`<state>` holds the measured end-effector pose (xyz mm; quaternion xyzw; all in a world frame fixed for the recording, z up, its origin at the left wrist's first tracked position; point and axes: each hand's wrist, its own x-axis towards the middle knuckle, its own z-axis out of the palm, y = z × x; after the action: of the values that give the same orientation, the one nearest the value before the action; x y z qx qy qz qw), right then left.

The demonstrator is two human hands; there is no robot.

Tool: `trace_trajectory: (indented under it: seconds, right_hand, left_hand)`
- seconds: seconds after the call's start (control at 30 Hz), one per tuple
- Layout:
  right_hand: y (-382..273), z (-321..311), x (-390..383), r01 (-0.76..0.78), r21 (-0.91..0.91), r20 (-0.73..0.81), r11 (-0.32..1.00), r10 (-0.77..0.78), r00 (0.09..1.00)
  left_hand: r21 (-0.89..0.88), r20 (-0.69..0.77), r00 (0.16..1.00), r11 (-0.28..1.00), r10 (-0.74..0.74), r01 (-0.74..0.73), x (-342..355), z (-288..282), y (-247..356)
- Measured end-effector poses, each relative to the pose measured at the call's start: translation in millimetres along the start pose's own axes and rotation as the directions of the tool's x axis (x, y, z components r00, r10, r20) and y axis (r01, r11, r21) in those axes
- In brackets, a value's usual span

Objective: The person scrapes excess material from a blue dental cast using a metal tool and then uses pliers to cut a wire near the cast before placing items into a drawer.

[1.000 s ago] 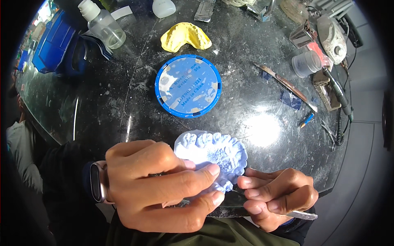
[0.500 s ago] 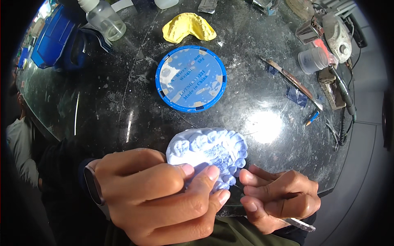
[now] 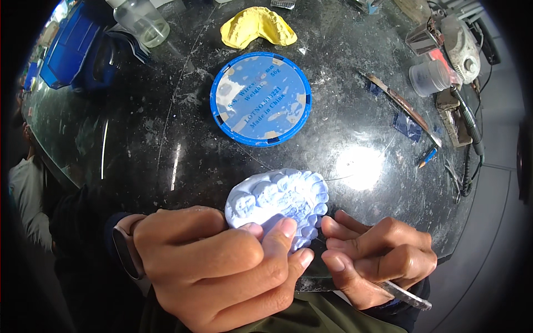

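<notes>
My left hand, with a watch at the wrist, grips a pale blue-white plaster dental cast, its fingertips pressed on the inner part and the tooth row turned up. My right hand is closed just right of the cast, fingers curled around a slim metal tool whose end sticks out below them. A fine wire shows between the cast and my right fingertips; where it ends is hidden. Beyond the cast lies a round blue lidded container, and behind that a yellow horseshoe-shaped cast.
The dark, scuffed worktop holds a blue box and clear bottle at the back left. At the right are a knife-like tool, a clear jar, pliers and a corded handpiece. Someone's pale sleeve shows at the far left.
The cast has turned slightly in my left hand and moved a little up and left. My left fingers have curled more, and my right hand has shifted slightly. The view has also tilted.
</notes>
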<state>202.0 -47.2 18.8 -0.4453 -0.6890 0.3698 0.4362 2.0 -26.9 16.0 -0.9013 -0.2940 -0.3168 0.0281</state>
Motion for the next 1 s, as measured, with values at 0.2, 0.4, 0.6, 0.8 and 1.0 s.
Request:
trace_trajectory:
  seconds: [0.2, 0.4, 0.6, 0.8, 1.0]
  right_hand:
    - [-2.3, -1.1, 0.1, -0.058, 0.013, 0.021, 0.998, 0.057, 0.998]
    - [0.9, -6.1, 4.6, -0.061, 0.068, 0.091, 0.996, 0.055, 0.994]
    - [2.7, -2.7, 2.9, -0.191, 0.326, -0.011, 0.926, 0.205, 0.979]
    - [-1.5, -2.3, 7.0, -0.029, 0.132, 0.014, 0.991, 0.027, 1.0]
    - [6.7, -3.2, 1.8, -0.026, 0.12, 0.024, 0.992, 0.024, 0.999]
  left_hand:
    - [-0.023, 0.024, 0.999, 0.999, 0.03, -0.03, -3.5, -3.5, -1.9]
    - [-0.055, 0.04, 0.999, 0.998, 0.025, -0.023, -2.3, -4.7, -2.6]
    - [-0.027, 0.008, 0.999, 0.999, -0.035, 0.035, 0.4, 0.5, 1.5]
    - [-0.08, 0.033, 0.999, 0.997, -0.022, 0.024, -2.2, -2.9, -2.6]
    - [-0.019, 0.038, 0.997, 0.997, -0.073, 0.073, 1.0, 1.1, 4.2]
